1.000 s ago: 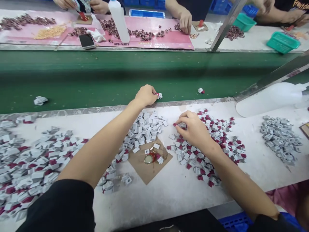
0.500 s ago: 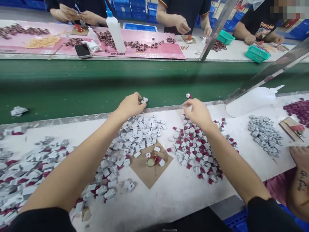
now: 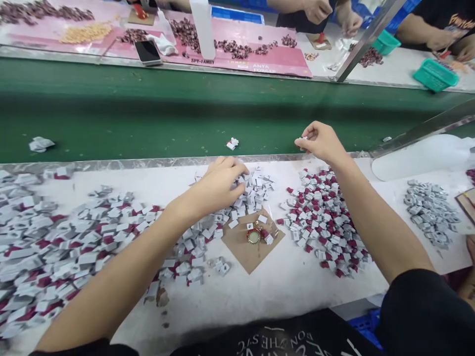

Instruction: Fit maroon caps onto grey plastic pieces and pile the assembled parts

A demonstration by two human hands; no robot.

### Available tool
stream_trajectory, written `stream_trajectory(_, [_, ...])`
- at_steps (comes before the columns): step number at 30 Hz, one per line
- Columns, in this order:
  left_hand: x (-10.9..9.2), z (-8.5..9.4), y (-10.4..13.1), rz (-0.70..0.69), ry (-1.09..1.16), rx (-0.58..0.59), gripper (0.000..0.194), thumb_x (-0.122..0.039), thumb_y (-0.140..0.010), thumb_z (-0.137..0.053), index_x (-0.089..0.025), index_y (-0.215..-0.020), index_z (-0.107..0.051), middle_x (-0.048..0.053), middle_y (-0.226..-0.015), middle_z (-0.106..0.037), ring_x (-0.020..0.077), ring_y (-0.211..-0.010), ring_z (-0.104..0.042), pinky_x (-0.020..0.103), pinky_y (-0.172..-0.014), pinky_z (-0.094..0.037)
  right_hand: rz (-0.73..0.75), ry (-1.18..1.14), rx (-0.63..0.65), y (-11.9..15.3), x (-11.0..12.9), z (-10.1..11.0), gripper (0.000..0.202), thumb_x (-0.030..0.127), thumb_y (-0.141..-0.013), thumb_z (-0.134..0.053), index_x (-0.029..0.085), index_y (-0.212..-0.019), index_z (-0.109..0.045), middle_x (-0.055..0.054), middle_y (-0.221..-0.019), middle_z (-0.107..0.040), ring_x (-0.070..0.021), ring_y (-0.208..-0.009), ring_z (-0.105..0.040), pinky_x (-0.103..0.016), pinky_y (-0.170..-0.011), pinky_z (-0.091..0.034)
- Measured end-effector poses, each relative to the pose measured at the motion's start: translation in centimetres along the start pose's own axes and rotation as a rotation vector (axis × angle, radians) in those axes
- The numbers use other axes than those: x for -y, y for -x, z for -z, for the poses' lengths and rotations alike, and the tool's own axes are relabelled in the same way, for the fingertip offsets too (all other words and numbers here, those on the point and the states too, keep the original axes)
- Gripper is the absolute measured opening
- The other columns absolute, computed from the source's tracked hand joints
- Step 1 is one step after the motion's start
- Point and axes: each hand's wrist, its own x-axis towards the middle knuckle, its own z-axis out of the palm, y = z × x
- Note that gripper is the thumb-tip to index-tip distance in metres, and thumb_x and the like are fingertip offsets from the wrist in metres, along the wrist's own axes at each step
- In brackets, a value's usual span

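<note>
My left hand rests over a heap of small white plastic pieces, thumb apart from the curved fingers; nothing shows in its grasp. Above the green belt, my right hand pinches a small white-and-maroon piece, partly covered by the fingers. Another white-and-maroon piece lies on the belt beyond my left hand. Between my arms, a brown cardboard square carries a metal bottle cap and a few small pieces. Right of it spreads a pile of white-and-maroon pieces.
More white-and-maroon pieces cover the left of the table. A white bottle lies at the right, near grey pieces and a slanted metal post. Co-workers' hands are busy across the belt, beside a green basket.
My left hand has come back from the belt to the white heap, leaving a piece on the belt. My right hand has moved forward over the belt and now pinches a piece. The view has shifted.
</note>
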Motion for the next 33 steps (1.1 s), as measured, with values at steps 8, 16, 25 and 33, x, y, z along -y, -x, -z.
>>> stream_trajectory(8, [0.1, -2.4, 2.3, -0.057, -0.003, -0.081, 0.033, -0.028, -0.112, -0.053, -0.017, -0.134, -0.076, 0.019, -0.14, -0.067, 0.04, -0.137, -0.058, 0.056, -0.12, -0.048, -0.212, -0.673, 0.412, 18.2, 4.0, -1.0, 0.046, 0.055, -0.087, -0.102, 0.026, -0.121, -0.089, -0.007, -0.085, -0.085, -0.0266, -0.078, -0.08, -0.039, -0.067, -0.063])
stream_trajectory(16, [-1.1, -3.6, 2.3, 0.031, -0.016, -0.169, 0.023, -0.022, -0.111, -0.056, -0.023, -0.126, -0.073, 0.016, -0.139, -0.068, 0.0404, -0.139, -0.057, 0.058, -0.126, -0.044, -0.259, -0.96, 0.306, 23.2, 4.5, -5.1, 0.033, 0.047, -0.09, -0.101, 0.028, -0.115, -0.091, -0.004, -0.083, -0.089, -0.0262, -0.079, -0.088, -0.041, -0.079, -0.074])
stream_trajectory(25, [-2.7, -3.3, 3.3, 0.107, 0.058, -0.236, 0.02, -0.024, -0.111, -0.061, -0.026, -0.124, -0.075, 0.013, -0.134, -0.077, 0.0427, -0.146, -0.058, 0.065, -0.128, -0.044, -0.168, -0.901, 0.242, 24.5, 4.8, -6.0, 0.022, 0.039, -0.093, -0.097, 0.03, -0.112, -0.09, -0.005, -0.102, -0.089, -0.0226, -0.089, -0.085, -0.036, -0.079, -0.073])
stream_trajectory(33, [-4.5, -3.1, 6.9, 0.199, 0.518, -0.388, 0.021, -0.037, -0.11, -0.07, -0.025, -0.123, -0.081, 0.006, -0.11, -0.084, 0.0265, -0.096, -0.079, 0.038, -0.086, -0.064, 0.0, -0.751, 0.149, 25.7, 5.8, -6.8, 0.008, 0.028, -0.103, -0.086, 0.033, -0.105, -0.092, -0.006, -0.109, -0.087, -0.0251, -0.103, -0.084, -0.041, -0.088, -0.073])
